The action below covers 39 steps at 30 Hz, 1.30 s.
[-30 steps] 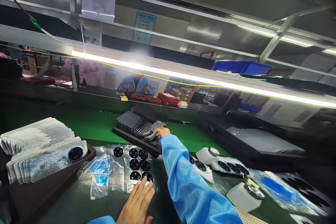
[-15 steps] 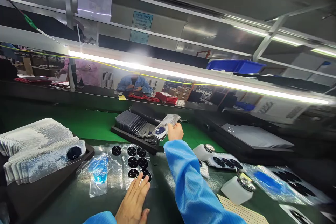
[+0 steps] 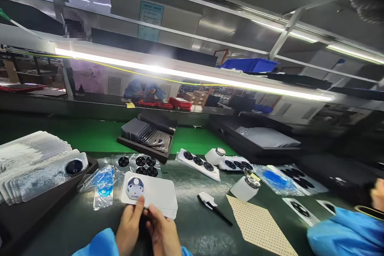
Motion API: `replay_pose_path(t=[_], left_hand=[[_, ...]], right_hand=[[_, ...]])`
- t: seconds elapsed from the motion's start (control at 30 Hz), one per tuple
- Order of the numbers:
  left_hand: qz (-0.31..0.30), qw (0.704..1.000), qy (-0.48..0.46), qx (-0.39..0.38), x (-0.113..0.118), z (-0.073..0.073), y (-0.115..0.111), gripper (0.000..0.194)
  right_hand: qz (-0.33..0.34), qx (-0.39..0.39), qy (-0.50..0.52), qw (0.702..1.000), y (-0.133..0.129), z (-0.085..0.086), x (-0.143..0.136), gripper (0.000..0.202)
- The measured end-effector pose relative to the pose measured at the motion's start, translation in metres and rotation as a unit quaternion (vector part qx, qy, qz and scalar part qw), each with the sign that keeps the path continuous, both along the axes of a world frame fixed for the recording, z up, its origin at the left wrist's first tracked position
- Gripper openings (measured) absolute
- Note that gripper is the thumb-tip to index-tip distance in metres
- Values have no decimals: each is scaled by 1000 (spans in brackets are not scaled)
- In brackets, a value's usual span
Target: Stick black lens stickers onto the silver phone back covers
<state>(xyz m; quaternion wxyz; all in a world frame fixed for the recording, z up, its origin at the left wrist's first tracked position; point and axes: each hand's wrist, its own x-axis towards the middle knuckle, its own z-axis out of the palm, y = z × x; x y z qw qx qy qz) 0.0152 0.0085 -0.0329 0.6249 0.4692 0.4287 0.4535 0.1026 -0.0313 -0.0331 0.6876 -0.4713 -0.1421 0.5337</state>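
The panels partly hide your left hand and right hand, both clamped on their near edge above the surface. Earlier, your right hand alone held panels, near the tray.

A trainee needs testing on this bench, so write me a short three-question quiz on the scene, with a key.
1. True or false: the left hand and the right hand both touch the white panels.

2. Which thing lies on the bench between those panels and the beige dotted sheet?
A) a blue bin
B) a black-handled tool
C) a yellow note

3. How many black discs show on the white strip just left of the farther bottle?

Key: 1. True. 2. B. 3. Three.
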Motion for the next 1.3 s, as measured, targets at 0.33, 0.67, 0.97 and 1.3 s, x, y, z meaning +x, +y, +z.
replay_pose_path(t=[0.33, 0.67, 0.97, 1.3], left_hand=[[-172, 981, -9, -85, -33, 43, -23, 47], [-237, 970, -27, -51, -43, 37, -38, 53], [-193, 981, -16, -30, -48, 26, -40, 46], [-182, 917, 356, 3, -97, 34, -30, 70]], right_hand=[[87, 29, -99, 991, -46, 0, 51, 43], [82, -29, 8, 996, -51, -17, 32, 45], [86, -42, -8, 995, -55, -7, 40, 43], [73, -31, -168, 983, -62, -10, 55, 45]])
